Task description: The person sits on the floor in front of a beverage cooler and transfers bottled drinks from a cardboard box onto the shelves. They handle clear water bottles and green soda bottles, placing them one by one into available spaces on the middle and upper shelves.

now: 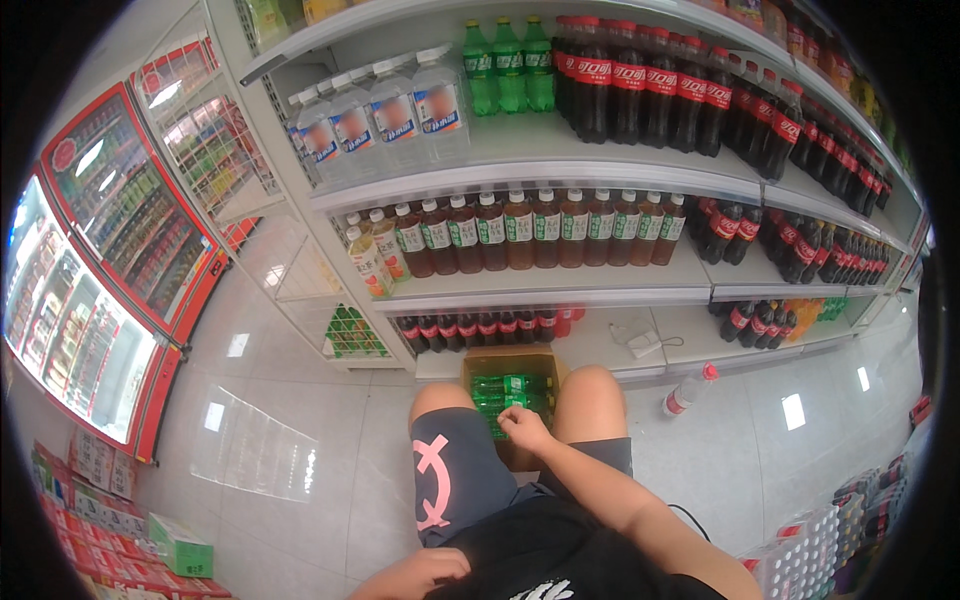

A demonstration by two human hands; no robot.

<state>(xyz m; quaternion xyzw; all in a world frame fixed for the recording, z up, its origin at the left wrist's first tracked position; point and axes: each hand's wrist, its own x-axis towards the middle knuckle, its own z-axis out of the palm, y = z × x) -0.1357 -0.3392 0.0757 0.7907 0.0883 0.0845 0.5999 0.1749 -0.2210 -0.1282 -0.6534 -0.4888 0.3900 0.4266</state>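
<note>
Between my knees stands an open cardboard box with green plastic soda bottles lying on their sides. My right hand is over the near part of this box, its fingers loosely curled. No bottle shows in it, but its palm side is hidden. Down at the lower left, my left hand rests against my black shirt with bent fingers; whether it grips the cloth cannot be seen. Three upright green bottles stand on the upper shelf, beside Coca-Cola bottles.
Shelving with tea bottles and large clear bottles rises ahead. A white device lies on the bottom shelf. On the floor right is a nearly empty bottle. Refrigerators stand left; packed drinks sit lower right.
</note>
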